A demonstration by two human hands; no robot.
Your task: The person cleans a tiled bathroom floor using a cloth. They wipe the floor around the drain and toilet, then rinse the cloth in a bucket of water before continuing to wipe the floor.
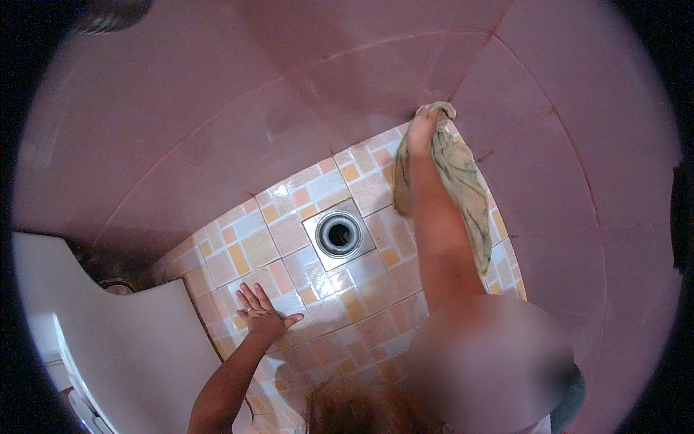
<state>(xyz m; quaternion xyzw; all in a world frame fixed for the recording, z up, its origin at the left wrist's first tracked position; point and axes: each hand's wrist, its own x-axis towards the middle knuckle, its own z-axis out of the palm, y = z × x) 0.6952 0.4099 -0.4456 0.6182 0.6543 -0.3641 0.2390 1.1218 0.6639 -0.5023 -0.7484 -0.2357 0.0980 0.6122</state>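
Observation:
My right hand (424,130) is closed on a damp-looking, stained beige cloth (463,179) in the far right corner, where the tiled floor meets two pink walls. The cloth trails back along my forearm over the floor. With fingers spread, my left hand (261,314) rests flat on the patterned floor tiles (282,233), holding nothing; a ring shows on one finger. Between the two hands lies a square metal floor drain (340,234) with a round dark opening.
Pink tiled walls (217,130) rise at the far side and the right. A white toilet base (135,336) stands at the left, close to my left forearm. Hair hangs at the bottom, and a blurred patch hides part of the lower right.

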